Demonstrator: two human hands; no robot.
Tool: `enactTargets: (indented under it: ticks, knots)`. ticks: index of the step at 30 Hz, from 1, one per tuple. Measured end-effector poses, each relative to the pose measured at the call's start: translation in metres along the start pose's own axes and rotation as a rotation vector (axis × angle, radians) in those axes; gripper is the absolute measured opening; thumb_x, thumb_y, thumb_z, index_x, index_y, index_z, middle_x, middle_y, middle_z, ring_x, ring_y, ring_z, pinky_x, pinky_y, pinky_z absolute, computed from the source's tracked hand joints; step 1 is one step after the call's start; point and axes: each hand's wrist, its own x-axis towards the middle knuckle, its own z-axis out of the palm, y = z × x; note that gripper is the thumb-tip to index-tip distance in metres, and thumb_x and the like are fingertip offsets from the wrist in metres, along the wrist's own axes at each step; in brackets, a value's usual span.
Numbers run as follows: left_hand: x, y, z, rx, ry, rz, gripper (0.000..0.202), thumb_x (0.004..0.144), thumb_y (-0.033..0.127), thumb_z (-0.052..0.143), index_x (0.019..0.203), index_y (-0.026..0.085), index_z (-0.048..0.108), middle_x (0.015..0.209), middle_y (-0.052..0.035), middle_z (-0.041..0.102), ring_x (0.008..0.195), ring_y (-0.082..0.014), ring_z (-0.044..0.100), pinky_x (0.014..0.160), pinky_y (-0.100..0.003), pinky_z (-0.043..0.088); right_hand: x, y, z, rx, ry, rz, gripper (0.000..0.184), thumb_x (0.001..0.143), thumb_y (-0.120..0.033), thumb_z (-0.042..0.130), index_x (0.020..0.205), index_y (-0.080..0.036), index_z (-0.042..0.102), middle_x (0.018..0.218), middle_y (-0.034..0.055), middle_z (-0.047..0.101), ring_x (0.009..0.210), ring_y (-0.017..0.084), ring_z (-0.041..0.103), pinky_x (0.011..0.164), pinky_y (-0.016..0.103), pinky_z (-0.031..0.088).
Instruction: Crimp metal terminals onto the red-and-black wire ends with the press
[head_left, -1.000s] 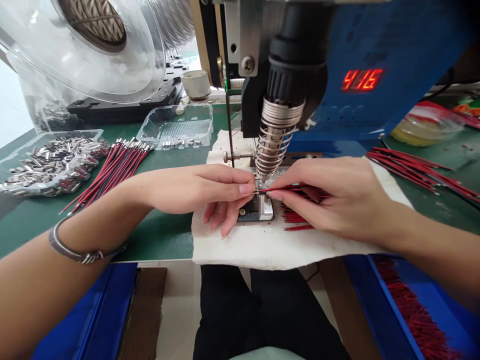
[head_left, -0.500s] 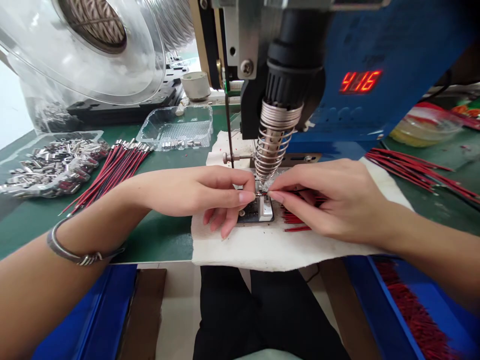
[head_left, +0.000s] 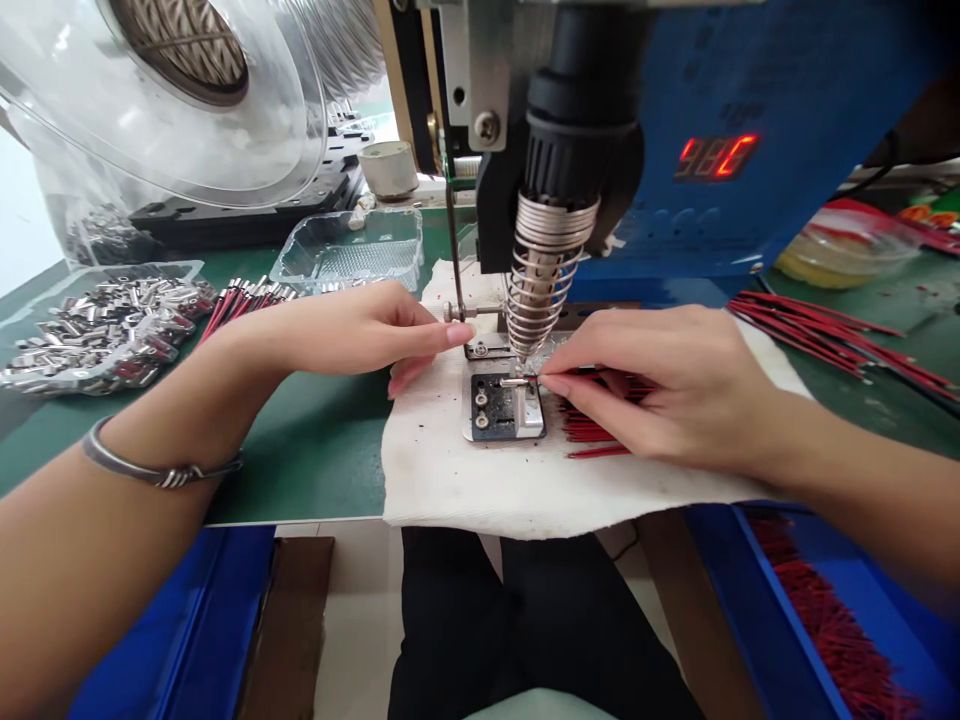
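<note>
My right hand (head_left: 660, 385) pinches a thin red wire (head_left: 585, 378), its metal tip resting on a small metal fixture (head_left: 504, 405) under the coiled nozzle (head_left: 544, 275) of a blue machine (head_left: 720, 150). More red wires (head_left: 592, 430) lie under that hand on a white cloth (head_left: 525, 480). My left hand (head_left: 352, 330) hovers left of the fixture, fingers loosely curled and pressed together, thumb tip beside a small pin (head_left: 459, 312). Nothing shows in it. A metal bangle (head_left: 157, 468) is on my left wrist.
Left on the green table lie a pile of metal terminals (head_left: 97, 325), a bundle of red and blue wires (head_left: 247, 298) and a clear plastic tray (head_left: 349, 250). More red wires (head_left: 825, 340) lie right. A blue bin (head_left: 817, 610) of red wire sits lower right. The display (head_left: 716, 157) glows red.
My left hand has let go at the fixture and drawn back left and upward. The right hand still holds the wire at the fixture. The machine's red display has changed.
</note>
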Motion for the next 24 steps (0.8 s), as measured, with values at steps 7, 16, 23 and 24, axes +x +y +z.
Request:
enactTargets:
  ticks: [7, 16, 23, 24]
  knots:
    - [0.008, -0.018, 0.010, 0.259, 0.409, 0.274, 0.053, 0.109, 0.057, 0.078, 0.072, 0.026, 0.056, 0.059, 0.0037, 0.057, 0.056, -0.0136, 0.048, 0.053, -0.033, 0.035, 0.000, 0.002, -0.002, -0.007, -0.007, -0.038, 0.019, 0.122, -0.013, 0.070, 0.109, -0.025, 0.079, 0.096, 0.0020, 0.087, 0.079, 0.018, 0.080, 0.068, 0.032, 0.060]
    - [0.002, -0.008, 0.012, 0.381, 0.405, 0.306, 0.059, 0.113, 0.079, 0.074, 0.089, 0.025, 0.071, 0.064, 0.0048, 0.066, 0.056, -0.0148, 0.056, 0.064, -0.035, 0.044, -0.001, 0.005, 0.000, 0.003, -0.005, -0.040, 0.018, 0.123, -0.014, 0.071, 0.110, -0.024, 0.080, 0.098, 0.0023, 0.088, 0.081, 0.018, 0.082, 0.071, 0.031, 0.063]
    - [0.001, -0.010, 0.013, 0.466, 0.443, 0.294, 0.069, 0.111, 0.092, 0.066, 0.084, 0.029, 0.063, 0.062, 0.0048, 0.061, 0.053, -0.0176, 0.053, 0.066, -0.040, 0.040, 0.000, 0.006, -0.004, -0.031, -0.015, -0.055, 0.018, 0.122, -0.014, 0.072, 0.110, -0.024, 0.081, 0.099, 0.0020, 0.088, 0.082, 0.018, 0.082, 0.069, 0.031, 0.060]
    - [0.001, -0.010, 0.014, 0.465, 0.449, 0.287, 0.070, 0.111, 0.093, 0.064, 0.083, 0.029, 0.062, 0.062, 0.0044, 0.062, 0.054, -0.0176, 0.053, 0.066, -0.040, 0.040, 0.000, 0.006, -0.004, -0.035, -0.018, -0.061, 0.018, 0.122, -0.015, 0.072, 0.111, -0.025, 0.081, 0.099, 0.0018, 0.089, 0.082, 0.018, 0.082, 0.069, 0.031, 0.060]
